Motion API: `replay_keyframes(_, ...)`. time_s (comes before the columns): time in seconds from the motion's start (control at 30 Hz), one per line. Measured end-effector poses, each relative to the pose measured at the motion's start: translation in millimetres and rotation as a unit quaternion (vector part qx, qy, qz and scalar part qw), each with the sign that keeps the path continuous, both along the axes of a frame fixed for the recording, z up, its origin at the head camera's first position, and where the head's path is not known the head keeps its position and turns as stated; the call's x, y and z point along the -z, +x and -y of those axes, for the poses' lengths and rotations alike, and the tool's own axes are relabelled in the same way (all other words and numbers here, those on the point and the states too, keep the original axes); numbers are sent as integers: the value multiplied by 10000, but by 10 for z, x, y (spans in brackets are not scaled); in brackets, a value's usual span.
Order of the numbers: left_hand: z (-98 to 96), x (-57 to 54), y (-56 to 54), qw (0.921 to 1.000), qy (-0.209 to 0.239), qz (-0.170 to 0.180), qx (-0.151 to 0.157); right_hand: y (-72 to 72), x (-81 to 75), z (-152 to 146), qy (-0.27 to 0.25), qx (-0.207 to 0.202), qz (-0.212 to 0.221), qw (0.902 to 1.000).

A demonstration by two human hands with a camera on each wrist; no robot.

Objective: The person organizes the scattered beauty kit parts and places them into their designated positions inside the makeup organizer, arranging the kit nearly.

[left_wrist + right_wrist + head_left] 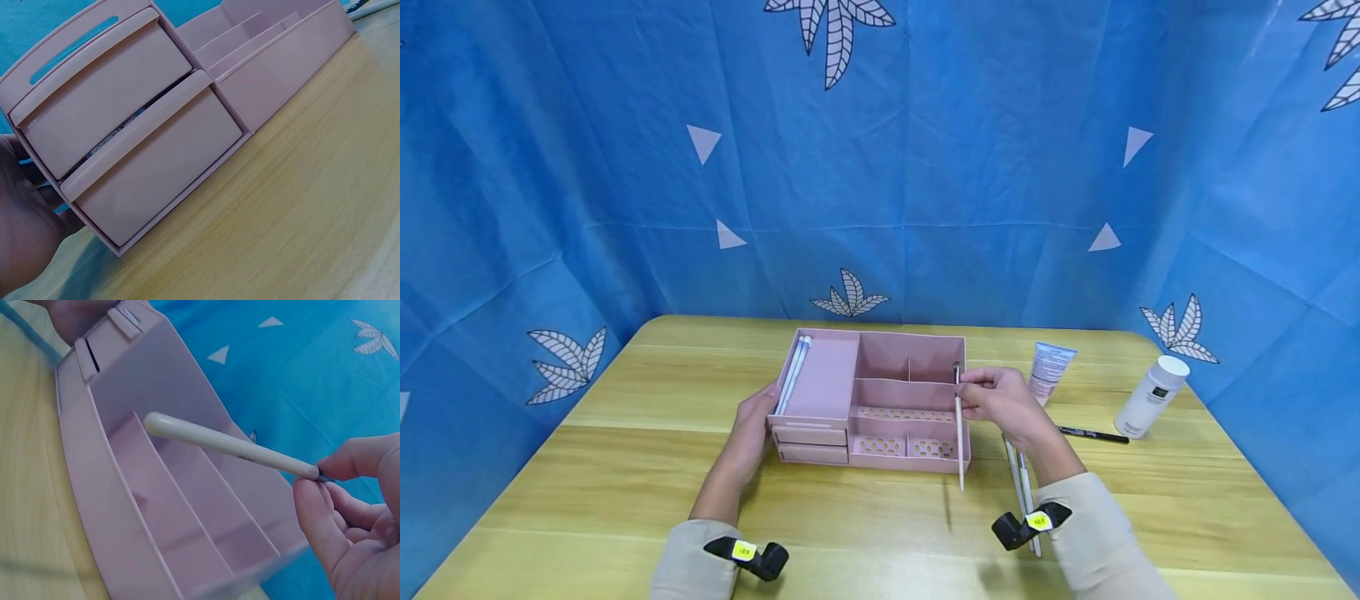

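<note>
A pink desktop organizer (820, 379) with two drawers at its front left and several compartments on its right stands on the table. My left hand (751, 429) rests against its left side, the fingers touching the outer wall next to the drawers (150, 169). My right hand (1000, 404) pinches a slim white-handled makeup brush (959, 437) near its dark end, between thumb and fingertips. The brush's rounded white end points toward me, above the right compartments (181, 531). Two slim white sticks (793, 375) lie in the organizer's left slot.
To the right stand a pale blue and white tube (1049, 371) and a tilted-looking white bottle (1152, 396). A black pen-like stick (1093, 434) lies between them. More slim white sticks (1021, 492) lie under my right forearm. A blue patterned curtain (925, 167) hangs behind the table.
</note>
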State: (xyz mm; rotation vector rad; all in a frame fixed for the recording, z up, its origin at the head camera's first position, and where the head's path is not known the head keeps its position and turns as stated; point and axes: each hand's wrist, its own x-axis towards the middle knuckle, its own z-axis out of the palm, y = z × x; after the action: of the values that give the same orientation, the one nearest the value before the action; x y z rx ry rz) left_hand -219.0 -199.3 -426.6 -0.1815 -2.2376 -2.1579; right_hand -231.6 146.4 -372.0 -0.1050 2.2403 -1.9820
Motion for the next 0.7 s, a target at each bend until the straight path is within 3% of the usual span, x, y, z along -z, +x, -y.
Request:
replay_keyframes(0.47,-8,-10,15,10000,28,52,-34,-115,-96,442,-408,-135,57,9991)
replay_keyframes(0.7,2,-14,16,10000,-38,70,-31,-197,-152,621,-340,-110,-21,9994)
